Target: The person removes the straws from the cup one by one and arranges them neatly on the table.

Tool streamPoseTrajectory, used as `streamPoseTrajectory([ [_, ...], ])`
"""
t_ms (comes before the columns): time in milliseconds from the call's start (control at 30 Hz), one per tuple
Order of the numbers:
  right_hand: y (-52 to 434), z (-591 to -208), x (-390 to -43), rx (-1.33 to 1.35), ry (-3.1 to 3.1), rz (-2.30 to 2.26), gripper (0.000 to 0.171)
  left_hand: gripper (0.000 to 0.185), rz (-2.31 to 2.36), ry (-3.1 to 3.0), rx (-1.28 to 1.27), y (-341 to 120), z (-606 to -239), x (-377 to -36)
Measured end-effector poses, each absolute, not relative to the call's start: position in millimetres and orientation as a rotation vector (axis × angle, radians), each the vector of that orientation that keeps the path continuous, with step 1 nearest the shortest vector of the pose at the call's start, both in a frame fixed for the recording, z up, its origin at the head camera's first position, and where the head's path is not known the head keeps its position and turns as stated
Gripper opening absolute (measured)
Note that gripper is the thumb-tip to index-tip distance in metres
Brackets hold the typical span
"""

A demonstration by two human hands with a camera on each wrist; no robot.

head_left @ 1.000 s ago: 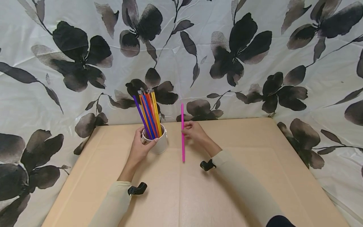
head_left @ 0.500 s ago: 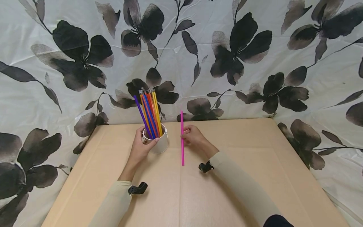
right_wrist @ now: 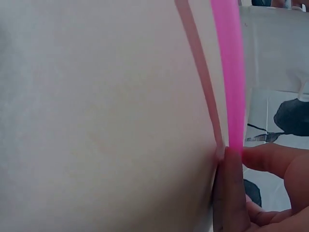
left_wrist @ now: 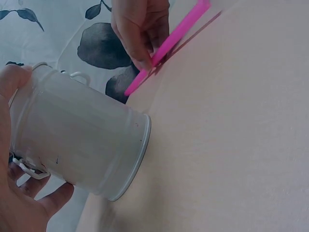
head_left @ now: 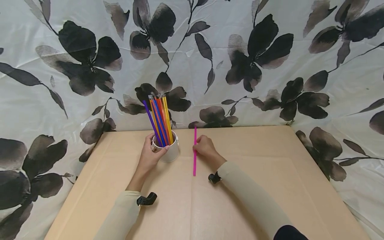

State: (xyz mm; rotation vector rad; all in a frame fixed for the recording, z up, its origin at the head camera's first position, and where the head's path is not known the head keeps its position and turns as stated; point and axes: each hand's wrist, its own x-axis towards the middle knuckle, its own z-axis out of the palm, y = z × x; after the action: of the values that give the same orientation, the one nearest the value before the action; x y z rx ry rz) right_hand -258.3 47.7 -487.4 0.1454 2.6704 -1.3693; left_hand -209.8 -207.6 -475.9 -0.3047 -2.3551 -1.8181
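My left hand (head_left: pixel 151 153) grips a small whitish metal pail (head_left: pixel 171 154) by its side, fingers behind and thumb at the near rim. Several purple, orange, blue, red and yellow straws (head_left: pixel 159 118) stand in it, leaning left. The pail's bare wall (left_wrist: pixel 82 130) and wire lugs show in the left wrist view. To the right, my right hand (head_left: pixel 207 149) pinches a pink straw (head_left: pixel 194 166) between thumb and fingers, its long axis pointing away from me. In the right wrist view the pink straw (right_wrist: pixel 231 72) runs close over the table, its shadow beside it.
A light tan table (head_left: pixel 246 186) lies under both hands, with a seam down its middle. Behind it and at its sides hangs a white cloth (head_left: pixel 198 76) with dark flower print. Each wrist carries a small black camera mount (head_left: pixel 147 199).
My right hand has come nearer to me and lower with the pink straw, whose far end has dropped to about the table's back edge. The left hand and pail stay in place.
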Motion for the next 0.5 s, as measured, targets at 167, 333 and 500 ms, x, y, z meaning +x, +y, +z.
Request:
streamPoseTrajectory([
  [167,48.4,-487.4,-262.0,0.116,2.734,-1.294,0.035,0.083,-1.814,-2.359,-0.292,-204.5,-476.6,-212.7],
  [333,48.5,-488.0,-265.8,0.126,2.704,-1.321,0.036,0.083,-1.817,-2.36,-0.28,-202.4,-476.6,-215.9],
  [500,49.7,-490.5,-270.0,0.109,2.699,-1.339,0.035,0.083,-1.817,-2.35,-0.274,-201.3,-477.8,-219.5],
])
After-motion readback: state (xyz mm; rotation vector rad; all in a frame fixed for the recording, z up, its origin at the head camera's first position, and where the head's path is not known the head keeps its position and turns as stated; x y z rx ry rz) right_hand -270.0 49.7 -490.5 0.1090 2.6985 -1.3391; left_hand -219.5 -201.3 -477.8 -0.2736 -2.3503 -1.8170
